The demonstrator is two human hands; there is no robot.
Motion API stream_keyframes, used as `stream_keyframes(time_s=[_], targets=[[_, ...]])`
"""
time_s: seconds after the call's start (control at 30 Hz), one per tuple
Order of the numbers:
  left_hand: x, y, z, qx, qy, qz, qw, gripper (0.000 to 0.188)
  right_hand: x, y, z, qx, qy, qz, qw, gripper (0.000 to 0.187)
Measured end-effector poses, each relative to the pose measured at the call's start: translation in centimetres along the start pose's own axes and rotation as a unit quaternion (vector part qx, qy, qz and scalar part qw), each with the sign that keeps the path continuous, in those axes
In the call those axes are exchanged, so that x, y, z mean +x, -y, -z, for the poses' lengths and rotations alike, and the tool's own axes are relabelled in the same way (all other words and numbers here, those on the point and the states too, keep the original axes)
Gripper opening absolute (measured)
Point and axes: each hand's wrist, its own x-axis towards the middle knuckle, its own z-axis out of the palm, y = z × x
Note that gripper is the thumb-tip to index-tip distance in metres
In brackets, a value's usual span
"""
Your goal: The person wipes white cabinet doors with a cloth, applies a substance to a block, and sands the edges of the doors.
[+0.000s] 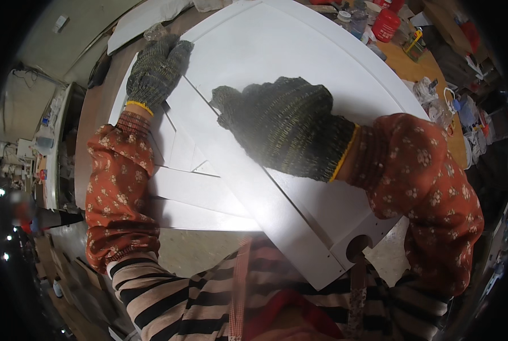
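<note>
A long white board (265,199) lies slantwise across a larger white panel (271,51), from the far left to near my body. My left hand (158,71), in a dark knitted glove with a yellow cuff, grips the board's far end. My right hand (291,125), gloved alike, is curled over the board's right edge near its middle. Its palm side is hidden, so I cannot make out what, if anything, is in it. At the near end, a round hole (358,248) cuts into a white piece beside the board.
More white panels (203,216) lie layered under the board on the left. At the far right, a wooden tabletop (430,74) bears a red container (386,25), a white-capped bottle (343,18) and crumpled plastic bags (430,96). A shelf (55,142) stands at the left.
</note>
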Motion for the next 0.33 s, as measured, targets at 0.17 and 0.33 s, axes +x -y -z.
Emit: stream_keyframes(time_s=[0.17, 0.33], targets=[[0.1, 0.2, 0.0, 0.042, 0.01, -0.045, 0.998, 0.034, 0.0, -1.1, -1.0, -0.018, -0.054, 0.067, 0.996, 0.026], [0.2, 1.9, -1.3, 0.052, -0.089, -0.112, 0.988, 0.044, 0.0, -0.4, -0.9, -0.029, -0.014, 0.016, 0.999, 0.031]])
